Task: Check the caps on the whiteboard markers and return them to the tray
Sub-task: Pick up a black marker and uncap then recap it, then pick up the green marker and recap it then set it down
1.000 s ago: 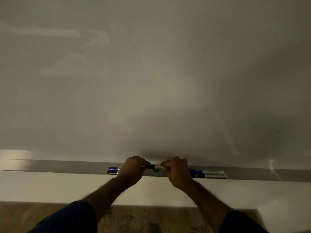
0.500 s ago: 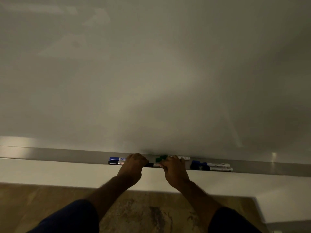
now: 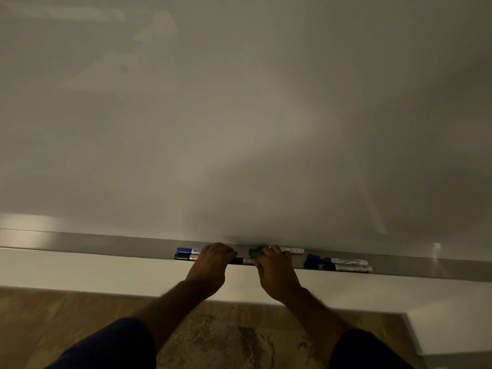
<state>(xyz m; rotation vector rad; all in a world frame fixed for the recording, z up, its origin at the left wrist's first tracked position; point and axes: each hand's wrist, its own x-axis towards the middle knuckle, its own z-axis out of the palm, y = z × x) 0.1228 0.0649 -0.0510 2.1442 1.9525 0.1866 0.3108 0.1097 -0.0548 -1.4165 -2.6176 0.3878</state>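
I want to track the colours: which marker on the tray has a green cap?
The green-capped marker, at the back of the tray just above the right hand. The other visible caps are blue or black.

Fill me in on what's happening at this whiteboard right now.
A person stands at the whiteboard with both hands down at its tray. The left hand and right hand grip opposite ends of a black-capped marker at the tray's front edge. A green-capped marker lies just behind it. Two markers rest to the left, and two more to the right.
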